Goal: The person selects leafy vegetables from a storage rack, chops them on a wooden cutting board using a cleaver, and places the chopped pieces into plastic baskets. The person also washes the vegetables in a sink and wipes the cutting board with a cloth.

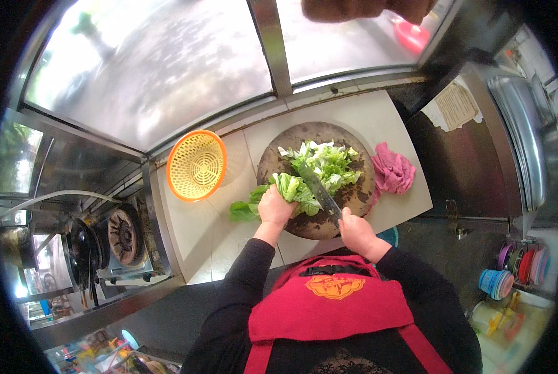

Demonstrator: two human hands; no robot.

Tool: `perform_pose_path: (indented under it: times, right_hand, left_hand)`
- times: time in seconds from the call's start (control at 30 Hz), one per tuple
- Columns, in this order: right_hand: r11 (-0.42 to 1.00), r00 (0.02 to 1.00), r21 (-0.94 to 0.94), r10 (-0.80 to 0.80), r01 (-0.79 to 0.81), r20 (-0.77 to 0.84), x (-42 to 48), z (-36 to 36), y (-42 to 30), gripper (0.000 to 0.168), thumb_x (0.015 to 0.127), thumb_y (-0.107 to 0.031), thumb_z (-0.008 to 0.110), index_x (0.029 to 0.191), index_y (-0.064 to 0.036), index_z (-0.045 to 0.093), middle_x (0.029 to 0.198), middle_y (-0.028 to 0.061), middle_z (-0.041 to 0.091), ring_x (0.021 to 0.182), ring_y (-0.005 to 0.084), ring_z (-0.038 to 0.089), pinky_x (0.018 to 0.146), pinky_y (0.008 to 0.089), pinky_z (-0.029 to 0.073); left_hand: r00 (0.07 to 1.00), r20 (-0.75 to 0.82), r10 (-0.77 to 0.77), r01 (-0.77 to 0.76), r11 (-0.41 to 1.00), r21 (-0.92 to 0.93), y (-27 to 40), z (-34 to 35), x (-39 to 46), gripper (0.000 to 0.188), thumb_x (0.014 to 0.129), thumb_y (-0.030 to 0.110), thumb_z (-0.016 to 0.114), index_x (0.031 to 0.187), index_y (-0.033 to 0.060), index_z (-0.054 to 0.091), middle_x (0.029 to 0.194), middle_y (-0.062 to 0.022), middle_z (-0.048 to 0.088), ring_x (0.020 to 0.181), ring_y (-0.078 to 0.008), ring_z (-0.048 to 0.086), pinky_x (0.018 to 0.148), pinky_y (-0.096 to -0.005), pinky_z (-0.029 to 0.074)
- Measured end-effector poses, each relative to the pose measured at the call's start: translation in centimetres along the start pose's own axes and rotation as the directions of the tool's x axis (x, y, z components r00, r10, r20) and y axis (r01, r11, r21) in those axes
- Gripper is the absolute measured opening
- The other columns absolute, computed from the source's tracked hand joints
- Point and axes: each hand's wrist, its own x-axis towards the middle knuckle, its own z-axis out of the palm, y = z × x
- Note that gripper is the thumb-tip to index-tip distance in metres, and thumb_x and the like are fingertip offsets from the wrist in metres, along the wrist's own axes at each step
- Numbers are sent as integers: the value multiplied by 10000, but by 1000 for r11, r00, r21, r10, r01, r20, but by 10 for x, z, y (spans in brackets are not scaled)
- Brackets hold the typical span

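Observation:
My left hand [276,206] grips a bunch of leafy greens [246,210], its leaves sticking out on both sides of the fist. In my right hand [357,233] is the handle of a kitchen cleaver [319,188], whose dark blade lies beside the cut end of the bunch. Chopped greens [332,161] form a loose pile just beyond the blade. Pile and bunch rest on a round wooden chopping board [279,145] with a worn, stained surface. Some leaves hang past the board's left edge.
An orange-rimmed yellow plastic basket [197,166] stands left of the board on the tiled counter [194,233]. A crumpled pink cloth [393,170] touches the board's right side. Window panes [166,61] rise behind. A gas burner [122,233] lies further left.

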Motion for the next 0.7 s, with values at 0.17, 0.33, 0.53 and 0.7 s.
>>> perform_pose_path:
  times: [0.17,0.33,0.53,0.7]
  right_hand:
    - [996,992,-36,82,-79,100,31,49,-3,196,832,-51,417,969,87,396,717,277,600,689,422,610,623,510,476]
    - [998,1000,-57,-6,5,-21,37,38,19,217,901,-147,386,1010,37,419,695,243,609,654,440,592,604,538,456]
    - [979,990,-149,-137,141,37,15,-15,-24,162,870,-95,435,972,26,402,635,207,595,592,405,587,531,502,458]
    - [954,978,-258,-109,154,180,21,-9,-33,207,783,-18,466,966,62,412,644,201,607,620,360,625,535,450,492]
  left_hand:
    - [1000,-28,6,-7,999,-34,-6,12,-2,623,588,308,781,1041,8,475,957,-169,581,914,-331,567,784,-417,474]
    - [1000,14,15,-15,1000,14,0,9,-5,840,577,336,788,1211,-38,383,1076,-192,517,1021,-339,511,875,-409,437]
    - [996,16,89,-89,994,64,0,-3,-13,903,584,360,790,1251,-65,354,1133,-191,483,1062,-331,487,906,-391,429]
    - [982,13,190,-190,971,143,-10,16,-11,810,578,328,805,1183,-30,403,1054,-147,505,972,-301,511,827,-378,457]
